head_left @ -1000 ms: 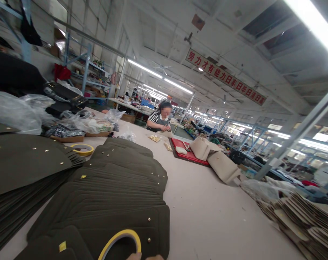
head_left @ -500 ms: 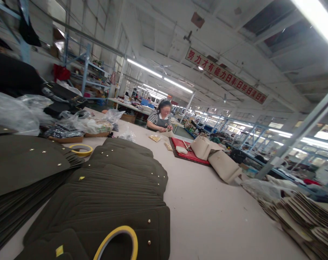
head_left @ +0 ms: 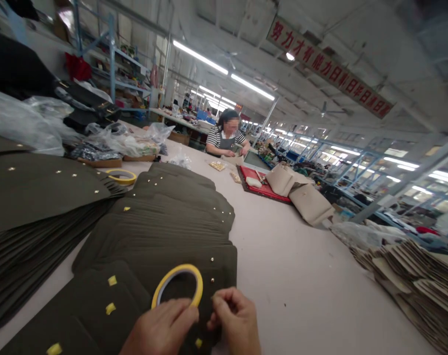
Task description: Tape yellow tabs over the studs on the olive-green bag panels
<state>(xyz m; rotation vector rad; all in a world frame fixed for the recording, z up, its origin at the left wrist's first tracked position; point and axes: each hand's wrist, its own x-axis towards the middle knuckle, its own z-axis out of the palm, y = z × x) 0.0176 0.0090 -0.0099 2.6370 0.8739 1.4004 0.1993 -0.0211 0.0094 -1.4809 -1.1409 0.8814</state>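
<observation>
My left hand point(head_left: 163, 328), at the bottom centre, is closed on the near edge of a roll of yellow tape point(head_left: 198, 283), which is tilted up over dark panels. To its right, my right hand point(head_left: 237, 318) has thumb and fingers pinched together; what they hold, if anything, is too small to make out. Under and beyond both hands lies a fanned stack of dark olive panels point(head_left: 187, 212) with small metal studs. Yellow tape bits point(head_left: 110, 308) stick to the nearest panels, and one bit point(head_left: 198, 342) shows between my hands.
A second tape roll point(head_left: 133, 178) lies between two dark stacks. Clear plastic bags point(head_left: 124, 148) sit at the far left. Across the table point(head_left: 279, 266), a co-worker point(head_left: 227, 135) handles something beside a red tray point(head_left: 255, 185) and beige pieces point(head_left: 311, 202). Beige panels point(head_left: 412, 291) are piled at right.
Both my hands have come into view at the bottom. My view has tipped downward, so the table contents sit higher in the picture, and more yellow bits show on the near panels.
</observation>
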